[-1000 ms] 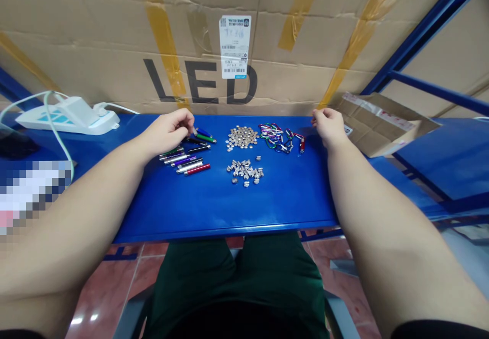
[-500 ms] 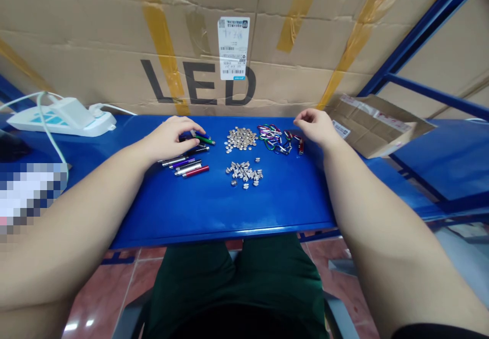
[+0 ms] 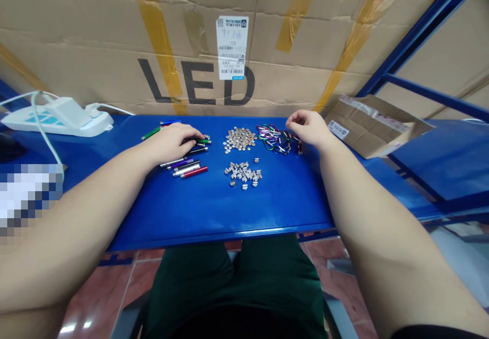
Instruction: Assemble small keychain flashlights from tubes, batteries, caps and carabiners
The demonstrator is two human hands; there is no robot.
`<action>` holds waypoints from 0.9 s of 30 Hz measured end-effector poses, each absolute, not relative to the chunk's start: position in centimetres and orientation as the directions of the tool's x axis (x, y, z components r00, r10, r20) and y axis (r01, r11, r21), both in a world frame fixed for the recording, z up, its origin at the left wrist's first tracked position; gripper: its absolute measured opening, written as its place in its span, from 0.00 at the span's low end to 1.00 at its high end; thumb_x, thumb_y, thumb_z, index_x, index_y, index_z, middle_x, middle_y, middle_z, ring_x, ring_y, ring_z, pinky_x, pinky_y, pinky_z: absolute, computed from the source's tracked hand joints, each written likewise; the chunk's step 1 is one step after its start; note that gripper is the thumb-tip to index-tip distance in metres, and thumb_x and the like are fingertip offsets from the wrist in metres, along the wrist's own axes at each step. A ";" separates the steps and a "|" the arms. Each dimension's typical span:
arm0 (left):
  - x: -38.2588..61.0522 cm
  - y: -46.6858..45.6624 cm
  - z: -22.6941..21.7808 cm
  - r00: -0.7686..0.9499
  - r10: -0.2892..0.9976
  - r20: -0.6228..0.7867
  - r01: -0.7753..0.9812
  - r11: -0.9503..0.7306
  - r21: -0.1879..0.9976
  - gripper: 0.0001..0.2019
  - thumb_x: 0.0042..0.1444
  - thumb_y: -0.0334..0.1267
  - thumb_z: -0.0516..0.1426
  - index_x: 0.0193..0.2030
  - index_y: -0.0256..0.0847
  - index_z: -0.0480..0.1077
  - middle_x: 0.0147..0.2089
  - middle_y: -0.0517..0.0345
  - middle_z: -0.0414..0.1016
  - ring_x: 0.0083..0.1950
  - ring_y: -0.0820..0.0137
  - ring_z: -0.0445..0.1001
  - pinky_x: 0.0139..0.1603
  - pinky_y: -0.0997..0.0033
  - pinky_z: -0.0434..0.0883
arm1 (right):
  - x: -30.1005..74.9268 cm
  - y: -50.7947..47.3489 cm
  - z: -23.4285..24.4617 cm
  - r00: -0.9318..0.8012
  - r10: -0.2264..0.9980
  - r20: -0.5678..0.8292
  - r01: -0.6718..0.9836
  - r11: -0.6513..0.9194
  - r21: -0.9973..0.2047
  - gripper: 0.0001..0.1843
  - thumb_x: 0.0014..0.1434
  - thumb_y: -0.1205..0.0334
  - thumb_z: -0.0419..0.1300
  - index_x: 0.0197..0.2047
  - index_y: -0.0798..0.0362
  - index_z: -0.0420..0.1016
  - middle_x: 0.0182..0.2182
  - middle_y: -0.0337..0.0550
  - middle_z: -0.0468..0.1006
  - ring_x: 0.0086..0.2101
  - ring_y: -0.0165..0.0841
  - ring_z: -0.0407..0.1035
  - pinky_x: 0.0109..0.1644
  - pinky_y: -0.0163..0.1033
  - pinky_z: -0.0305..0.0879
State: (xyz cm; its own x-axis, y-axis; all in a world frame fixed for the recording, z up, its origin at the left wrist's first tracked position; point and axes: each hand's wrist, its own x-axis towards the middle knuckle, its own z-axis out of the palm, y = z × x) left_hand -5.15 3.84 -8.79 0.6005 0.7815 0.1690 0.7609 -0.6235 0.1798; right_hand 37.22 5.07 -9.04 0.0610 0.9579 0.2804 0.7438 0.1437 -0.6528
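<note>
My left hand (image 3: 178, 141) lies over a group of slim metal tubes, with its fingers curled around a green tube (image 3: 204, 141). Below it, more tubes lie side by side, among them a red one (image 3: 194, 172) and a white one (image 3: 186, 170). A green tube (image 3: 152, 133) and a blue tube (image 3: 170, 123) show behind the hand. At the right, my right hand (image 3: 307, 128) has thumb and fingers pinched together beside a pile of coloured carabiners (image 3: 270, 136); whatever it holds is hidden. Between the hands are a pile of small silver discs (image 3: 240, 139) and small metal caps (image 3: 244, 171).
Everything lies on a blue metal table (image 3: 214, 206). Behind it stands a large cardboard box (image 3: 114, 33) marked LED. A small open carton (image 3: 376, 125) sits at the right, by blue frame bars. At the left are a white power strip (image 3: 61, 117) with cables and a blurred-out item.
My left hand has moved slightly toward me, and a green and a blue tube now show behind it. My right hand has shifted a little left, toward the carabiners.
</note>
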 end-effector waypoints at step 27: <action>-5.2 3.8 -8.9 0.451 0.869 0.201 0.852 -0.487 0.193 0.21 0.65 0.47 0.52 0.56 0.44 0.80 0.47 0.50 0.85 0.49 0.52 0.79 0.55 0.52 0.73 | 37.3 5.6 -9.9 0.018 0.973 0.231 0.705 0.151 -0.693 0.04 0.52 0.64 0.65 0.34 0.53 0.78 0.25 0.40 0.77 0.25 0.31 0.67 0.33 0.39 0.63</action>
State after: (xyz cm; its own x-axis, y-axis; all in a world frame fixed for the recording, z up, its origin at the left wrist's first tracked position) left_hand -5.20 3.78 -8.89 0.4514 0.8694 0.2012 0.8517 -0.4870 0.1933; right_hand 37.29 5.62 -9.88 0.0184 0.9728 0.2311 0.7051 0.1512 -0.6928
